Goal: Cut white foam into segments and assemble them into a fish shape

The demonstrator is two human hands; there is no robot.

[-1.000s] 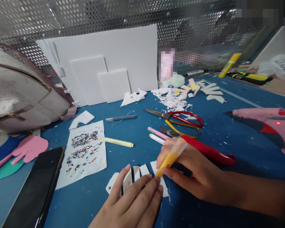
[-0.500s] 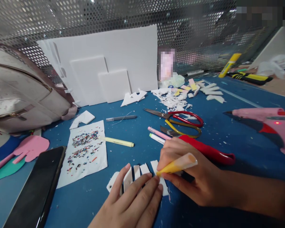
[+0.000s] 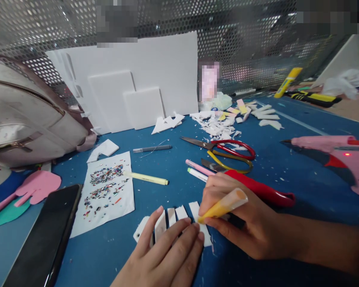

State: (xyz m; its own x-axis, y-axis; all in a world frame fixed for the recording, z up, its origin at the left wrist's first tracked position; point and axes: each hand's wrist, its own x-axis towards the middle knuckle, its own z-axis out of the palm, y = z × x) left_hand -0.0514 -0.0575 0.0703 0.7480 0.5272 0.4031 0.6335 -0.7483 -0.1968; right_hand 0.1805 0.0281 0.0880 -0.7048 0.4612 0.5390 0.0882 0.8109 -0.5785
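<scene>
My left hand (image 3: 167, 251) lies flat with fingers spread over several white foam strips (image 3: 171, 217), its fingertips pressing on them. The strips stand side by side on the blue table (image 3: 107, 255); their near ends are hidden under my fingers. My right hand (image 3: 239, 223) is closed round a yellow marker (image 3: 224, 205), which slants down to the left. Its tip is at the rightmost strip (image 3: 194, 208), though my fingers partly cover the contact. A pink pen (image 3: 197, 166) and a white pen with a green end (image 3: 197, 174) lie just beyond my right hand.
Red-handled scissors (image 3: 236, 147) and a red-handled cutting tool (image 3: 266, 189) lie behind my right hand. A pink glue gun (image 3: 332, 145) is at right. At left are a black phone (image 3: 48, 235), glitter-covered paper (image 3: 119, 211) and a bag (image 3: 32, 115). Foam boards (image 3: 170, 59) lean at the back.
Both hands keep nearly the same pose. The marker's top end has dipped slightly, and the whole view has shifted by a few pixels.
</scene>
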